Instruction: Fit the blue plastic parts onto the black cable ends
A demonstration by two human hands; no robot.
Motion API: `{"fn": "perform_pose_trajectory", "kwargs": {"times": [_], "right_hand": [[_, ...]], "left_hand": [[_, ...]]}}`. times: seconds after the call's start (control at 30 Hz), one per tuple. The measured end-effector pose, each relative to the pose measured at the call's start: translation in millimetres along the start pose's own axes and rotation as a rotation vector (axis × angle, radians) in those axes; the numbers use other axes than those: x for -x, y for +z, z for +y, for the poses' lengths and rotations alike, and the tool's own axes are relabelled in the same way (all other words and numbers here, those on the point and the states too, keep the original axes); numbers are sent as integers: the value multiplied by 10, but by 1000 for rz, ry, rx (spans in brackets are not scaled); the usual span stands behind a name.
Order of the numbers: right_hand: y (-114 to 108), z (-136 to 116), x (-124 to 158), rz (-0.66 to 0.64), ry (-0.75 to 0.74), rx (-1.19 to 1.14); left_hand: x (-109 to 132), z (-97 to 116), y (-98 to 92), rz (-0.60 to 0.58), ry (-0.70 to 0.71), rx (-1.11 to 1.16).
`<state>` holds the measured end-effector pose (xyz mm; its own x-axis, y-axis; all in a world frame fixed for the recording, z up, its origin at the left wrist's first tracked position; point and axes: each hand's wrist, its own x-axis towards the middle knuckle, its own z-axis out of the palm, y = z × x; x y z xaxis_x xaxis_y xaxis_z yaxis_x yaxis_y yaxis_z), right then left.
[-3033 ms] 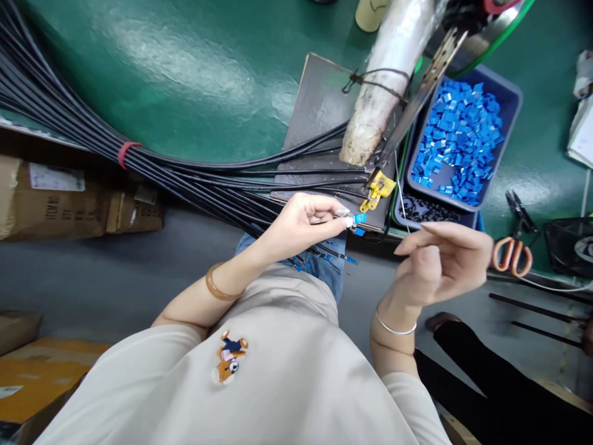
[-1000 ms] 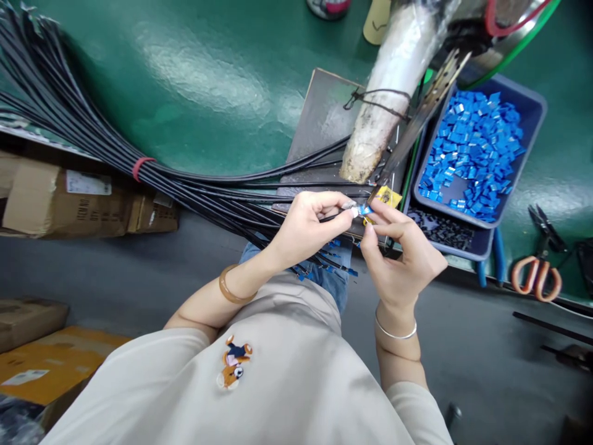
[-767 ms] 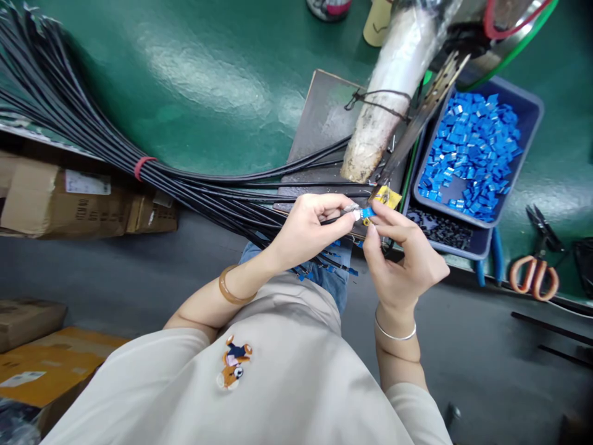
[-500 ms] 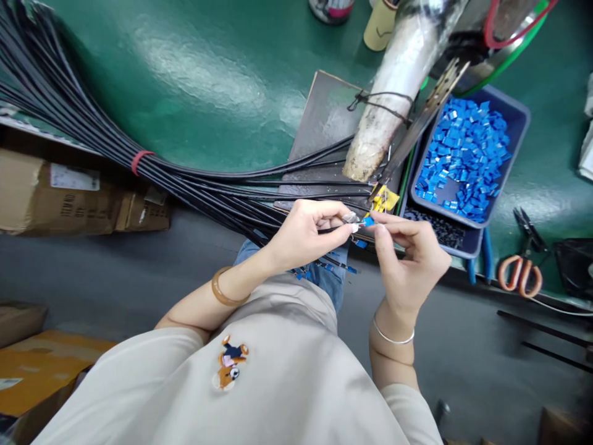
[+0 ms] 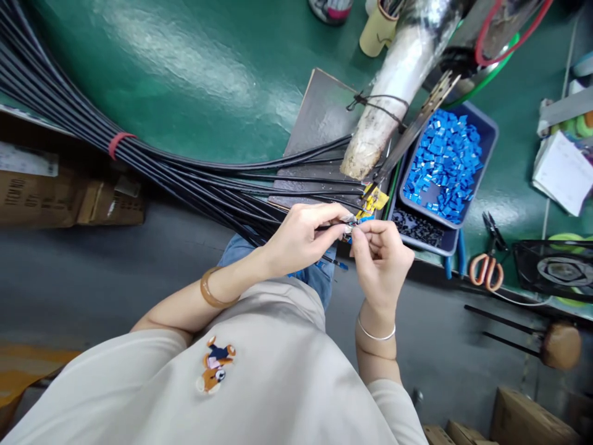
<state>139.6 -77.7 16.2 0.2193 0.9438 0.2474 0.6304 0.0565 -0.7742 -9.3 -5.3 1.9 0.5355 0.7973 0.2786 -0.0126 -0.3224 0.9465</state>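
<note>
My left hand [image 5: 300, 238] pinches the end of a black cable [image 5: 324, 227] just off the green bench's front edge. My right hand [image 5: 380, 262] is closed against it, thumb and fingers pinched on a small blue connector [image 5: 351, 232] at that cable's tip. The two hands touch. The cable comes from a thick bundle of black cables [image 5: 152, 167] tied with a red band [image 5: 118, 141], sweeping in from the upper left over a dark mat [image 5: 319, 117]. Other cable ends with blue connectors [image 5: 340, 266] lie over my lap.
A dark blue bin [image 5: 486, 133] full of small blue connectors [image 5: 440, 164] stands right of the mat. A wrapped pole [image 5: 393, 93] rises beside a yellow tag [image 5: 375, 198]. Orange-handled scissors [image 5: 486, 266] lie further right. Cardboard boxes [image 5: 50, 198] sit under the bench at left.
Three seconds ago my right hand hung open and apart. It came in to the cable tip, and its fingers have since curled tight around the blue connector against my left hand.
</note>
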Motion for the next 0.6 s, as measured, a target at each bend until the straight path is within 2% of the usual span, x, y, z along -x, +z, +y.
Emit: {"fn": "perform_pose_trajectory", "kwargs": {"times": [0.03,0.1,0.2,0.3,0.43,0.6], "right_hand": [[8,8,-9,8,24,-54],[4,16,-32,118,17,-96],[-36,14,-65,380,-126,-139],[-60,20,-75,484,-236,-226],[-24,82,-51,457,-207,-82],[42,163,-50,249,-285,112]], "left_hand": [[3,-7,3,-15,-26,42],[4,-23,8,-28,-102,145],[-8,-49,18,5,-201,243],[-37,-65,34,18,-232,267],[-83,-66,57,18,-210,281],[-124,-76,66,11,-223,282]]}}
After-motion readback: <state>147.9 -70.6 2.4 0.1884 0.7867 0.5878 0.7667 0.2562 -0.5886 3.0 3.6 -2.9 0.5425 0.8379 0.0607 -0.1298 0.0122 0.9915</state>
